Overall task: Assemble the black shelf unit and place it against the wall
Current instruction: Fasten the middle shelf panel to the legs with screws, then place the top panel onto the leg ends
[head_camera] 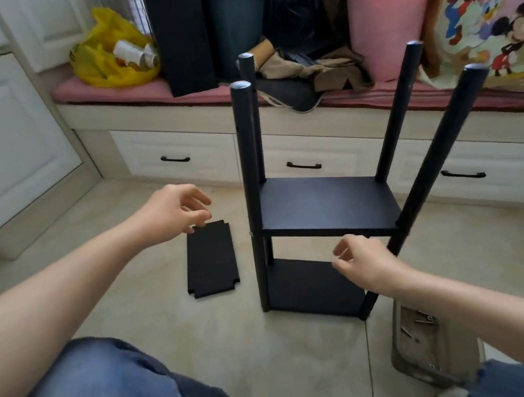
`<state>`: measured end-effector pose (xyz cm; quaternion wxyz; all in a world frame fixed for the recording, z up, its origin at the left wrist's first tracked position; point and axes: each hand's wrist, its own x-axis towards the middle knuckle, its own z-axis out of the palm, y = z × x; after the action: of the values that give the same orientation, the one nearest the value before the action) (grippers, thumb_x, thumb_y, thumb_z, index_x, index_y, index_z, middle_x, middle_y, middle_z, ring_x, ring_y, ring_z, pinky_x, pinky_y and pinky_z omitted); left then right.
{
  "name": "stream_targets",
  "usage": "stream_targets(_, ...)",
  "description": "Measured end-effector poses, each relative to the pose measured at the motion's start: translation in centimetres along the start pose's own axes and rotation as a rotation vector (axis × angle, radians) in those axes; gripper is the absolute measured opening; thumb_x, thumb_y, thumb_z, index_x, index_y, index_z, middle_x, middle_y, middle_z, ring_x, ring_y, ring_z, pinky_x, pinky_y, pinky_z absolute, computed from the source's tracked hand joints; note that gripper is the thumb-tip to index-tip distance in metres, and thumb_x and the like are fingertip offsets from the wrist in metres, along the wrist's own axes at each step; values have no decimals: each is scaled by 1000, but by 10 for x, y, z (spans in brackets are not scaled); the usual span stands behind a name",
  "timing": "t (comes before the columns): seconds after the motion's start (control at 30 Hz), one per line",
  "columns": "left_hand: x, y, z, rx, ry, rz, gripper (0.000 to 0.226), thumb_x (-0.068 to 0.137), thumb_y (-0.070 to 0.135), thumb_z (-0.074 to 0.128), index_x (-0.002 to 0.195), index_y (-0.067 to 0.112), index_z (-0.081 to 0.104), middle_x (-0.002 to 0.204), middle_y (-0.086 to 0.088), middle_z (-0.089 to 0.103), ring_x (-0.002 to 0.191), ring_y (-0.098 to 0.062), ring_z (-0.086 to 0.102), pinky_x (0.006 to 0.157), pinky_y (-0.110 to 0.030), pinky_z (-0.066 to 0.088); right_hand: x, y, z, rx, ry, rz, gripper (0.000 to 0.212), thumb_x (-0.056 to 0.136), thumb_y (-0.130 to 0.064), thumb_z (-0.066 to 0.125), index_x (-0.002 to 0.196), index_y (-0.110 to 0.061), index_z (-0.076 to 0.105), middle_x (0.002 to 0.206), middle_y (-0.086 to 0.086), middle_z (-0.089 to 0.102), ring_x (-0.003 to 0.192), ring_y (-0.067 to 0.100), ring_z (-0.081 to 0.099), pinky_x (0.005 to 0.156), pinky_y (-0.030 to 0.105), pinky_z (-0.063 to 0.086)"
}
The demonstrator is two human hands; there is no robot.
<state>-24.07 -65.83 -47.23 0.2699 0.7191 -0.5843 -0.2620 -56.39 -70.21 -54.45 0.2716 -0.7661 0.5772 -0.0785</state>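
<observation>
Two tiers on, shelf unit (332,227) stands on the floor (310,359), pole tops (240,85) bare; left hand (175,210) over the loose board (212,259) beside it, right hand (367,264) by the middle tier (324,199), both grips slack, empty; next, I'd say: lift board, seat notches on poles.

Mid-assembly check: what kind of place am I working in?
Probably a room in a home, maybe a bedroom: a built-in bench with a pink cushion and white drawers, household clutter such as a pink bucket on it, and a tiled floor under the black shelf unit.
</observation>
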Motion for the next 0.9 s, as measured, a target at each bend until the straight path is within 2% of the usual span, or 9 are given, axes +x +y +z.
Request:
stream_targets(0.17,6,-63,-2,2,-40,-104,8,94,11,69,101,14,66,89,-3,74,84,-16,74,75,-34,62,30,-42,57,-26,-127,-66,26,98,-26,53,119,-12,60,119,11,65,107,27,62,92,34,51)
stream_targets(0.3,15,-117,14,-64,-31,-182,3,96,14,65,97,16,66,90,-4,74,84,-18,72,74,-34,59,57,-68,109,15,-243,-89,27,98,-24,53,121,-13,61,122,9,64,108,25,62,91,32,51)
stream_targets(0.43,27,-180,48,-86,32,-250,7,96,16,63,93,22,65,88,-2,73,77,-15,70,69,-30,53,84,-80,165,49,-363,-44,31,101,-28,49,129,-14,53,123,7,57,102,20,59,85,28,50)
stream_targets(0.6,43,-254,92,-25,100,-314,13,98,17,59,110,16,65,98,0,68,83,-16,64,63,-24,46,124,-83,227,66,-438,17,37,102,-25,48,136,-10,47,130,10,56,112,22,57,93,28,48)
stream_targets(0.7,49,-288,119,119,66,-293,24,100,19,53,123,15,61,105,3,64,94,-20,62,76,-31,50,149,-87,257,67,-455,79,45,102,-23,48,144,-7,39,135,12,54,118,25,56,94,29,47)
stream_targets(0.77,53,-304,136,314,-4,-243,30,101,19,52,130,16,56,117,1,62,107,-23,59,84,-38,52,164,-88,275,73,-459,110,52,102,-23,47,149,-7,32,130,12,57,114,25,57,89,29,47)
stream_targets(0.8,55,-311,145,426,-23,-176,31,97,16,59,128,15,58,117,0,62,106,-24,60,79,-40,54,172,-88,283,74,-458,126,53,102,-24,47,150,-7,30,121,10,58,106,24,59,82,28,47)
stream_targets(0.87,61,-329,161,566,-63,-70,38,70,7,84,105,10,68,95,-4,67,82,-27,64,54,-36,53,188,-87,298,83,-439,164,53,102,-24,46,149,-9,30,104,7,51,91,21,56,69,27,43)
stream_targets(0.9,65,-338,169,597,-44,-40,39,59,2,88,93,9,70,85,-4,67,71,-27,63,48,-34,50,196,-86,304,93,-424,188,51,102,-24,47,148,-9,32,102,7,48,88,21,54,64,27,42)
